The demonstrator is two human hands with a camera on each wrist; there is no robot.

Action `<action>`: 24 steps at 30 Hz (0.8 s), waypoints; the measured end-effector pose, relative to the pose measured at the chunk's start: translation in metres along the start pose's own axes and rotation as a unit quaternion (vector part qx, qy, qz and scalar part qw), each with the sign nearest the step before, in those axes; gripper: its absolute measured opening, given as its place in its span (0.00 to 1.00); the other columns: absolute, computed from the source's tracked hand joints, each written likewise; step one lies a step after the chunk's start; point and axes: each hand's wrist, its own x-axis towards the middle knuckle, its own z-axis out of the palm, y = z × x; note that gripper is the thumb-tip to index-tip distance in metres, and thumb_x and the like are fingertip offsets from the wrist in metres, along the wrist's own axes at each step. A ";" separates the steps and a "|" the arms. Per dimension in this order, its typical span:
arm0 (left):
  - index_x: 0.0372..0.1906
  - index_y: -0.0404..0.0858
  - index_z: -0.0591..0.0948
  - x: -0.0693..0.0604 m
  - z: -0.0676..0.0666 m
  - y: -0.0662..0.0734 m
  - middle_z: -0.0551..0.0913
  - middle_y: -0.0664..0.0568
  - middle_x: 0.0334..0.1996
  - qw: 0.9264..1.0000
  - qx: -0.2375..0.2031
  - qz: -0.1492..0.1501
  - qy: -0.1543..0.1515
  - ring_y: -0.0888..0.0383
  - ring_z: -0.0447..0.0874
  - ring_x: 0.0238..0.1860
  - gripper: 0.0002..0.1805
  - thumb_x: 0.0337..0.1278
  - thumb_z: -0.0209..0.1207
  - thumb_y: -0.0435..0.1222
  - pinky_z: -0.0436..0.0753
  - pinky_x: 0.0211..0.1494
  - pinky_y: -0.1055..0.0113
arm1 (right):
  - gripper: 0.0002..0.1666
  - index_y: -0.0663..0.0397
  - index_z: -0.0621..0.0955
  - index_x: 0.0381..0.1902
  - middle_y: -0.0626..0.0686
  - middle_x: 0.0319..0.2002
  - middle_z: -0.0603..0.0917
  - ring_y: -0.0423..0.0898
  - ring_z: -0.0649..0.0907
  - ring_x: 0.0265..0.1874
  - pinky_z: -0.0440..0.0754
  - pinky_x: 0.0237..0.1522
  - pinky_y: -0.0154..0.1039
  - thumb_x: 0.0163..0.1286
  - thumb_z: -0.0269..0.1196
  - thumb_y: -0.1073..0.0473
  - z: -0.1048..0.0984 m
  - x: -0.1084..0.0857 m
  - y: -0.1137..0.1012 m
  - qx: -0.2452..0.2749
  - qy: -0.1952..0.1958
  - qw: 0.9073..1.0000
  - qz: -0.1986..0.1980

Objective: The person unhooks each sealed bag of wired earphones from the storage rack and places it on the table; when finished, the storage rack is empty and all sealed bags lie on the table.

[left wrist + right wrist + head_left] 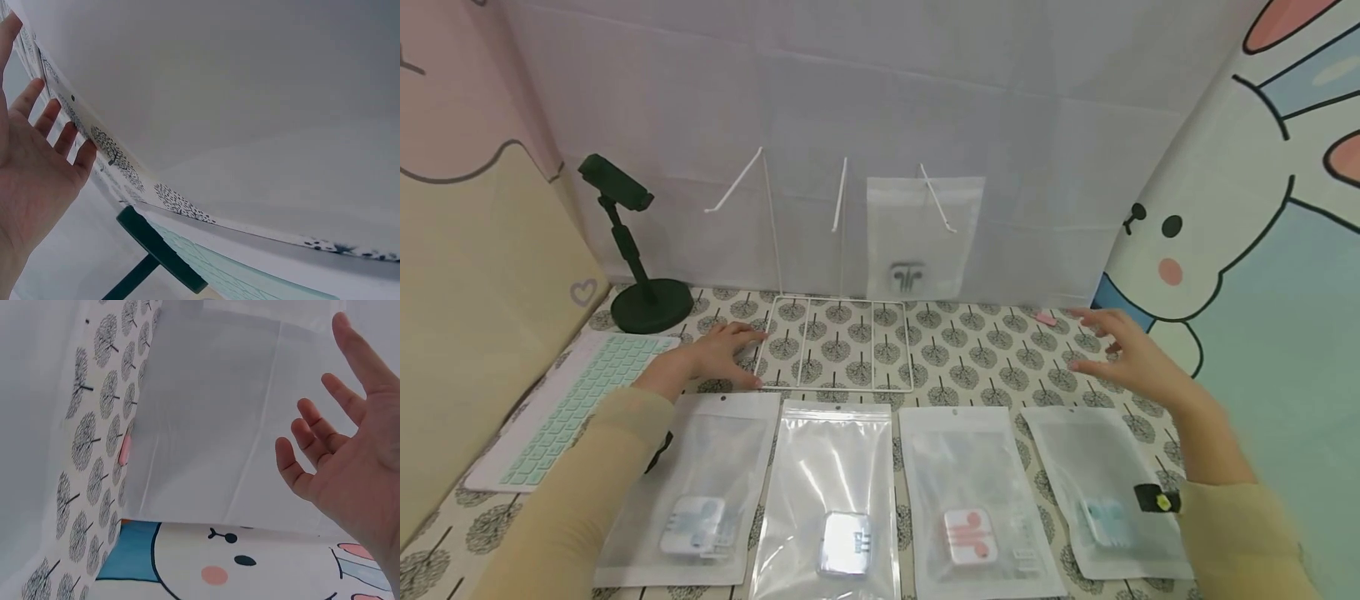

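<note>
My left hand [718, 354] is beside the left edge of a white wire display rack [835, 389], fingers loosely bent; whether it touches the wire I cannot tell. My right hand [1131, 358] is held off to the right with fingers spread, holding nothing. From the rack's right hook hangs a frosted zip pouch [925, 233] with dark earphones inside. Along the front lie several pouches in a row: a frosted pouch with pale blue earphones [722, 450], a shiny clear pouch [838, 458], a pouch with pink earphones [958, 467], and a tilted pouch with light blue earphones [1082, 454].
A dark green stand [651, 307] with a tilted head is at the back left. A white and mint keyboard [583, 408] lies in front of it, close to my left forearm. A small pink object [1045, 319] lies at the back right, near a rabbit-printed cloth [1262, 292].
</note>
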 end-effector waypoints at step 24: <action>0.73 0.46 0.59 0.000 0.001 -0.002 0.48 0.39 0.73 1.000 -0.004 -0.003 0.003 0.29 0.35 0.71 0.54 0.40 0.66 0.62 0.48 0.59 0.23 | 0.37 0.50 0.64 0.70 0.56 0.73 0.54 0.61 0.58 0.69 0.63 0.67 0.55 0.65 0.64 0.59 0.044 0.143 -0.041 0.258 0.053 0.964 0.026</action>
